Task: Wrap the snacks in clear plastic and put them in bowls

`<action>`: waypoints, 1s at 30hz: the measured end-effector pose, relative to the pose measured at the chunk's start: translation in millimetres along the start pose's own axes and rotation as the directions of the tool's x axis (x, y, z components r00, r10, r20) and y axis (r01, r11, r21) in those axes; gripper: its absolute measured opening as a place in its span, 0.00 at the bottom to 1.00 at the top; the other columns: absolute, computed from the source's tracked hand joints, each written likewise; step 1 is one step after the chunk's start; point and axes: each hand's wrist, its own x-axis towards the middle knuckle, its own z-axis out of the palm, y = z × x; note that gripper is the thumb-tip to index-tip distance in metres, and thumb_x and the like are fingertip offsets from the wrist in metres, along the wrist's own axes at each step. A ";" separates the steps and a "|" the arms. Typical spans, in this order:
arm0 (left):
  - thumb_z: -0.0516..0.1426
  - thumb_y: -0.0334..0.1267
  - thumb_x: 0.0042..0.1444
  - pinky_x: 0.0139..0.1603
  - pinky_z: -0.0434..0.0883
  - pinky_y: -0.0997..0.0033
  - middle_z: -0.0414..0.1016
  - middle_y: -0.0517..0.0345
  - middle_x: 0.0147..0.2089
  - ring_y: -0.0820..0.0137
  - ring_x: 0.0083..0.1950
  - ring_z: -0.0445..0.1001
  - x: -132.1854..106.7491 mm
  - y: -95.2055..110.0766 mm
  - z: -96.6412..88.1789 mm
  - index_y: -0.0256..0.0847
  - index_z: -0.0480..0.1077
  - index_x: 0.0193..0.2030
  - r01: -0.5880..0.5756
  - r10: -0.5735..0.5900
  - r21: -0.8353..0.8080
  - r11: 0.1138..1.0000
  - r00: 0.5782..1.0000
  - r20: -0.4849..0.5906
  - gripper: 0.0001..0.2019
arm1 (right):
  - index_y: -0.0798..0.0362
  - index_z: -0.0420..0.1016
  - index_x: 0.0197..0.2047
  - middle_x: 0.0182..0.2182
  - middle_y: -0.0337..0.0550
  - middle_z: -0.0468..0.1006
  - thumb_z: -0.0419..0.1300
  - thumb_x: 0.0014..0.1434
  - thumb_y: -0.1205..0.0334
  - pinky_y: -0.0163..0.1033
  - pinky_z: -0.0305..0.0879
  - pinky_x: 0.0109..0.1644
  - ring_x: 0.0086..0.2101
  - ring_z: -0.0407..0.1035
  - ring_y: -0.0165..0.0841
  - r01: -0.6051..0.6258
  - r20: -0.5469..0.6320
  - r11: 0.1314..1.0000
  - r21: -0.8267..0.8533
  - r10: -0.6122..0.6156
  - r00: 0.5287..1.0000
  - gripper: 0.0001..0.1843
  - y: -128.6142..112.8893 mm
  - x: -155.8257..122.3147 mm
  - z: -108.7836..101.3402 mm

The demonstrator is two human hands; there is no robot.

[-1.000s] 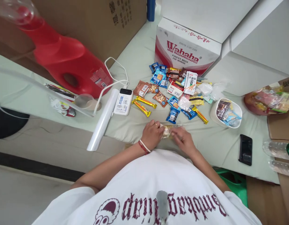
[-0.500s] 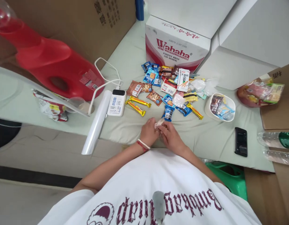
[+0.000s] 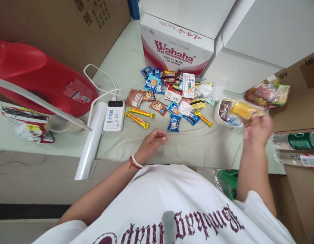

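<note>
My right hand (image 3: 258, 128) pinches a yellow-orange snack packet (image 3: 244, 109), blurred by motion. The packet is above the right side of a white tub (image 3: 217, 118), which has a dark cocoa packet (image 3: 226, 109) and a blue-and-white one inside. Over the table's front edge is my left hand (image 3: 152, 142), its fingers loosely bent and apart, with nothing visible in them. Just beyond it lies a blue snack packet (image 3: 174, 123). Several more wrapped snacks spread behind, among them yellow bars (image 3: 137, 120), brown cookie packets (image 3: 158, 107) and a white packet (image 3: 189, 85).
A Wahaha carton (image 3: 177, 49) stands behind the snacks. To the left are a white power bank (image 3: 114, 117) with its cable, a plastic roll (image 3: 91, 142) and a large red jug (image 3: 50, 81). Plastic bottles (image 3: 296, 140) and a bag of snacks (image 3: 270, 93) are at right.
My hands were together at the front edge around a small pale packet. They have separated: the right has moved right to the tub with the yellow-orange packet. The phone no longer shows.
</note>
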 end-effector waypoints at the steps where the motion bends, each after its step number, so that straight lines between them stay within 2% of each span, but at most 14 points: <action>1: 0.67 0.49 0.51 0.46 0.73 0.65 0.78 0.56 0.40 0.66 0.44 0.76 -1.1 -3.1 -5.2 0.40 0.72 0.40 0.019 -0.019 -0.002 1.000 0.999 -0.027 0.17 | 0.51 0.68 0.55 0.55 0.60 0.74 0.56 0.66 0.64 0.52 0.75 0.47 0.46 0.78 0.41 -0.070 -0.108 0.998 -0.005 0.069 0.992 0.14 6.5 33.3 -7.1; 3: 0.67 0.51 0.50 0.45 0.72 0.66 0.78 0.56 0.38 0.65 0.43 0.77 -5.4 -9.8 -13.3 0.40 0.72 0.39 0.052 -0.052 -0.006 0.999 0.995 -0.085 0.18 | 0.48 0.65 0.57 0.60 0.62 0.68 0.54 0.65 0.67 0.50 0.74 0.42 0.44 0.76 0.38 -0.243 -0.206 0.958 -0.150 0.210 0.956 0.17 18.7 83.2 -9.8; 5: 0.67 0.51 0.50 0.44 0.72 0.66 0.78 0.56 0.38 0.65 0.43 0.77 -11.8 -16.5 -19.1 0.40 0.72 0.39 0.079 -0.079 -0.005 0.997 0.987 -0.139 0.18 | 0.50 0.67 0.52 0.58 0.63 0.69 0.55 0.64 0.66 0.51 0.72 0.41 0.42 0.74 0.37 -0.345 -0.189 0.897 -0.276 0.301 0.935 0.13 30.3 106.4 0.9; 7: 0.67 0.51 0.49 0.44 0.71 0.66 0.78 0.56 0.37 0.65 0.42 0.77 -19.1 -23.3 -24.8 0.40 0.72 0.38 0.101 -0.097 0.007 0.995 0.976 -0.196 0.18 | 0.51 0.71 0.40 0.46 0.57 0.74 0.60 0.61 0.62 0.54 0.69 0.43 0.40 0.70 0.39 -0.379 -0.120 0.836 -0.396 0.362 0.924 0.04 40.2 108.1 17.2; 9: 0.67 0.51 0.48 0.42 0.71 0.67 0.78 0.57 0.36 0.66 0.40 0.76 -26.2 -30.5 -32.3 0.40 0.72 0.38 0.112 -0.101 0.027 0.993 0.962 -0.255 0.19 | 0.49 0.68 0.28 0.34 0.50 0.73 0.66 0.57 0.57 0.59 0.65 0.48 0.41 0.68 0.42 -0.381 -0.076 0.768 -0.514 0.402 0.913 0.12 45.4 100.3 30.2; 11: 0.68 0.51 0.47 0.40 0.70 0.67 0.77 0.58 0.35 0.68 0.37 0.74 -32.6 -37.6 -41.3 0.40 0.72 0.38 0.117 -0.097 0.047 0.992 0.947 -0.307 0.19 | 0.49 0.66 0.22 0.32 0.49 0.70 0.70 0.53 0.57 0.63 0.58 0.54 0.46 0.65 0.46 -0.373 -0.075 0.705 -0.603 0.415 0.907 0.17 43.0 93.6 34.7; 15: 0.69 0.51 0.44 0.38 0.69 0.68 0.75 0.61 0.34 0.71 0.33 0.72 -41.0 -45.8 -56.6 0.40 0.72 0.39 0.099 -0.078 0.037 0.994 0.922 -0.378 0.21 | 0.52 0.74 0.32 0.53 0.63 0.67 0.69 0.53 0.68 0.61 0.53 0.57 0.56 0.59 0.52 -0.240 -0.087 0.546 -0.802 0.291 0.953 0.07 14.6 91.4 25.3; 18: 0.69 0.51 0.44 0.35 0.69 0.70 0.74 0.61 0.34 0.71 0.32 0.70 -40.9 -44.0 -60.2 0.40 0.72 0.39 0.104 -0.085 0.030 0.994 0.920 -0.383 0.22 | 0.53 0.78 0.44 0.56 0.64 0.67 0.60 0.61 0.69 0.56 0.56 0.57 0.54 0.63 0.50 0.109 0.136 0.619 -0.778 -0.003 0.991 0.08 -14.8 80.8 29.9; 21: 0.69 0.52 0.44 0.33 0.67 0.71 0.74 0.61 0.33 0.71 0.32 0.69 -36.5 -39.6 -58.2 0.40 0.72 0.38 0.108 -0.084 0.044 0.993 0.928 -0.363 0.21 | 0.53 0.80 0.43 0.45 0.54 0.76 0.58 0.62 0.67 0.47 0.63 0.53 0.45 0.69 0.42 0.438 0.457 0.706 -0.556 -0.181 0.871 0.10 -32.3 45.2 66.8; 22: 0.68 0.52 0.45 0.33 0.67 0.71 0.73 0.61 0.32 0.71 0.32 0.69 -35.0 -38.2 -57.0 0.40 0.72 0.37 0.104 -0.078 0.053 0.993 0.931 -0.355 0.21 | 0.52 0.80 0.42 0.42 0.50 0.78 0.60 0.61 0.66 0.44 0.65 0.50 0.41 0.71 0.39 0.484 0.555 0.728 -0.486 -0.171 0.814 0.08 -33.8 28.8 85.0; 24: 0.68 0.52 0.46 0.33 0.66 0.71 0.74 0.61 0.32 0.71 0.33 0.70 -33.5 -35.8 -55.2 0.41 0.72 0.37 0.087 -0.056 0.077 0.993 0.939 -0.339 0.19 | 0.52 0.81 0.43 0.40 0.48 0.79 0.61 0.61 0.65 0.42 0.65 0.47 0.39 0.72 0.38 0.550 0.750 0.756 -0.355 -0.122 0.650 0.09 -30.8 -4.9 123.5; 25: 0.67 0.52 0.47 0.34 0.66 0.71 0.74 0.61 0.32 0.70 0.33 0.70 -33.9 -34.8 -54.9 0.41 0.72 0.37 0.076 -0.042 0.090 0.993 0.944 -0.328 0.18 | 0.52 0.81 0.43 0.40 0.48 0.80 0.62 0.60 0.64 0.41 0.65 0.46 0.38 0.72 0.38 0.559 0.792 0.751 -0.351 -0.080 0.606 0.09 -27.3 -19.8 140.7; 27: 0.66 0.51 0.50 0.35 0.66 0.70 0.74 0.60 0.31 0.69 0.34 0.71 -37.0 -32.7 -56.2 0.41 0.72 0.36 0.052 -0.015 0.111 0.992 0.950 -0.310 0.16 | 0.54 0.81 0.41 0.38 0.50 0.80 0.64 0.59 0.63 0.41 0.64 0.44 0.37 0.71 0.39 0.549 0.808 0.719 -0.426 0.030 0.588 0.07 -19.0 -41.5 165.5; 30: 0.66 0.49 0.51 0.38 0.67 0.69 0.75 0.60 0.32 0.69 0.36 0.72 -43.6 -29.4 -60.5 0.41 0.73 0.36 0.022 0.015 0.114 0.993 0.949 -0.315 0.15 | 0.54 0.79 0.35 0.34 0.47 0.79 0.64 0.58 0.62 0.40 0.64 0.41 0.34 0.70 0.37 0.446 0.746 0.774 -0.449 0.050 0.664 0.05 -11.2 -56.2 171.7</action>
